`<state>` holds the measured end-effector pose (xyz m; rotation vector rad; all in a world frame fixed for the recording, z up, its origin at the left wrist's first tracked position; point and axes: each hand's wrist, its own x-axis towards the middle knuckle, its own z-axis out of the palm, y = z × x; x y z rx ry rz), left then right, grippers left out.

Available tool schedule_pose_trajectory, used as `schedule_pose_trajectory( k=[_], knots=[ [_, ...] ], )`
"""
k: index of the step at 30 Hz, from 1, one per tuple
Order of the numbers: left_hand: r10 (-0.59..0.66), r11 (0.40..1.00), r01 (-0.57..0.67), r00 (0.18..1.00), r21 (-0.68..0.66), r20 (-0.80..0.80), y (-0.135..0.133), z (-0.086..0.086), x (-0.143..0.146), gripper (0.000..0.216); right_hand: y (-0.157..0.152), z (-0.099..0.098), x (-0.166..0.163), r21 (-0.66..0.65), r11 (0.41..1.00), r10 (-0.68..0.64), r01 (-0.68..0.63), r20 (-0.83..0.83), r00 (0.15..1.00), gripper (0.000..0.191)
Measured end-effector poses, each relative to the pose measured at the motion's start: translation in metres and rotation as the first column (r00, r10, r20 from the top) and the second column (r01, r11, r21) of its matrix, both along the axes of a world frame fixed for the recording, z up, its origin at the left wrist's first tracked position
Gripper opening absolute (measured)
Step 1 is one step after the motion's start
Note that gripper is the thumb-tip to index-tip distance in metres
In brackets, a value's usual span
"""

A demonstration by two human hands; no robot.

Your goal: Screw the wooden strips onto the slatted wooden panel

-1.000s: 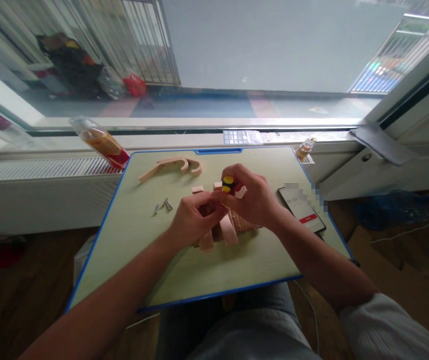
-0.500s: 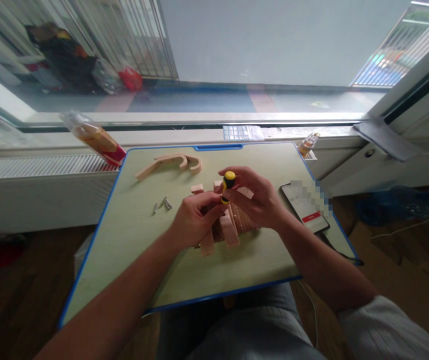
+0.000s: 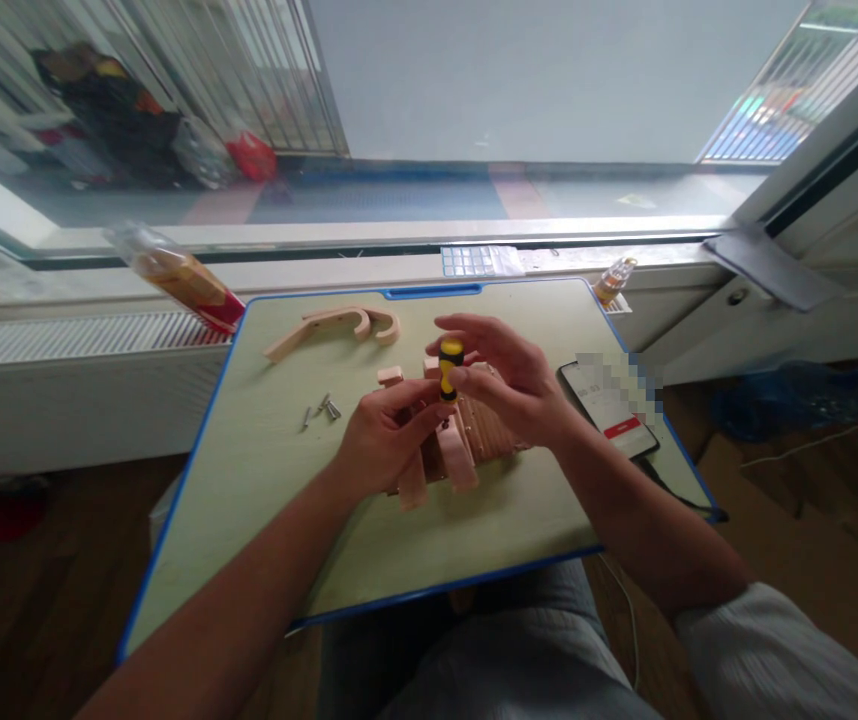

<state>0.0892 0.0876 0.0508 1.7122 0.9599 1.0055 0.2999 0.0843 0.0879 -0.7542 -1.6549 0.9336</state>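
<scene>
A short screwdriver [image 3: 449, 368] with a yellow and black handle stands upright over a wooden piece made of slats [image 3: 490, 432] and crossing strips [image 3: 459, 462]. My right hand [image 3: 515, 385] holds the handle between thumb and fingers, its grip loose with the fingers partly spread. Pinched round the screwdriver's lower end are the thumb and forefinger of my left hand [image 3: 384, 435], just above a strip. The tip is hidden behind these fingers. Several loose screws [image 3: 330, 407] lie on the table to the left of the wooden piece.
Curved wooden hooks [image 3: 346, 322] lie at the back of the blue-edged table [image 3: 249, 560]. A phone [image 3: 607, 410] with a cable is at the right. Bottles stand behind the left corner [image 3: 181, 280] and right corner [image 3: 615, 280], by the window.
My right hand's fingers have lifted and opened somewhat around the screwdriver handle, which now stands straighter. My left hand keeps its pinch. The whole view has shifted slightly.
</scene>
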Motion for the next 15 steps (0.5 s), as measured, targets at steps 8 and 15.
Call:
schedule_pose_trajectory(
  k=[8, 15],
  knots=[
    [-0.046, 0.999, 0.046, 0.998, -0.011, 0.037, -0.001, -0.003, -0.002, 0.038, -0.003, 0.002, -0.001, 0.149, 0.984, -0.099, 0.097, 0.008, 0.995, 0.029],
    [-0.016, 0.998, 0.028, 0.984, -0.064, 0.176, -0.003, -0.003, 0.002, 0.033, -0.007, -0.001, -0.006, 0.159, 0.972, -0.171, 0.172, -0.017, 0.985, 0.035]
  ],
)
